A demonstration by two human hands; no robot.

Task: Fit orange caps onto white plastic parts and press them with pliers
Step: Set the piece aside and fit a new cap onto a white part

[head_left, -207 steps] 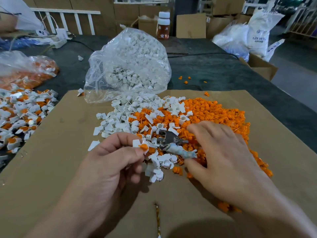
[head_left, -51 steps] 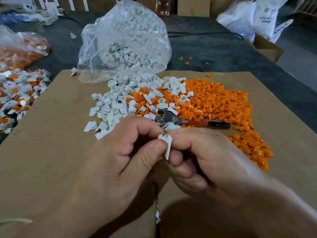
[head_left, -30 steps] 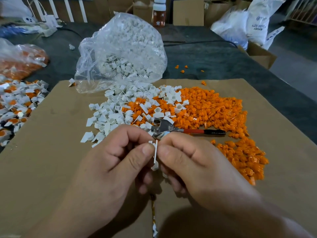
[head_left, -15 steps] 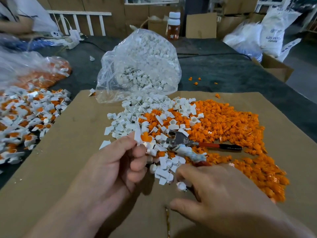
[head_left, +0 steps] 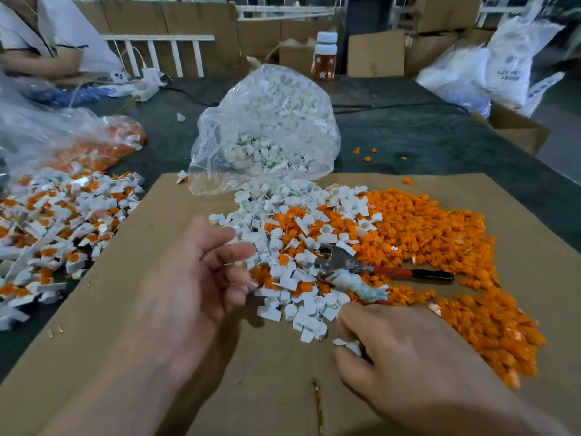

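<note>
Right hand (head_left: 408, 357): fingertips curled onto one white part (head_left: 347, 343) at the near edge of the loose white parts (head_left: 283, 272). Left hand (head_left: 195, 278): blurred, fingers loosely spread, nothing seen in it. Pliers (head_left: 342, 264) lie unheld on the pile, handles pointing right across the orange caps (head_left: 424, 228). All rests on a cardboard sheet (head_left: 157, 309). Clear bag (head_left: 267, 127) of white parts behind.
</note>
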